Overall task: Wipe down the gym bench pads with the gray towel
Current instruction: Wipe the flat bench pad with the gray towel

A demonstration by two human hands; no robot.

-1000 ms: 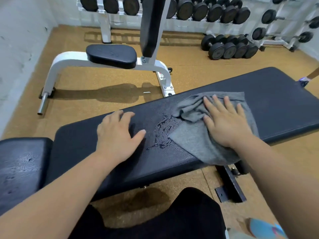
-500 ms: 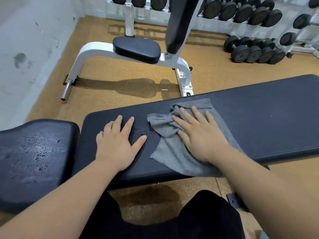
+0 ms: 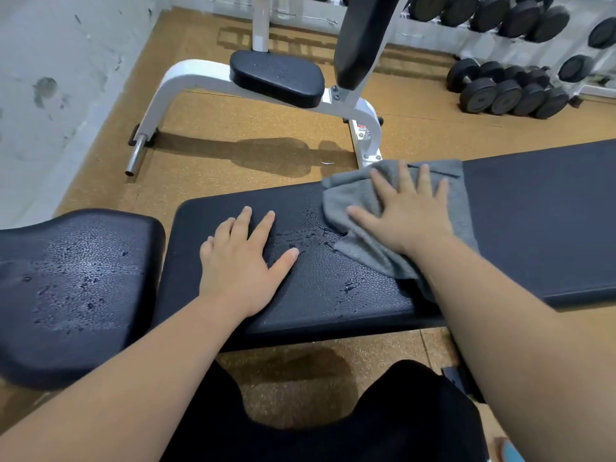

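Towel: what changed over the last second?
The right hand slid the gray towel left, nearly to the left hand, then back right toward the far edge of the bench pad, uncovering wet streaks. Left hand stayed flat on the pad; seat pad still beaded with droplets.

Floor: tan speckled rubber flooring (image 3: 233, 128), seams visible.
Wall: white painted wall (image 3: 50, 78) at left, w/ dark scuffs.
Far bench: white steel-frame seat (image 3: 186, 75), black oval pad (image 3: 276, 78) + upright black back pad (image 3: 363, 38); chrome peg (image 3: 135, 158) at its left foot.
Dumbbells: black round-head dumbbells (image 3: 506, 91) in a row on floor, top right; more black dumbbells (image 3: 520, 20) on rack behind.
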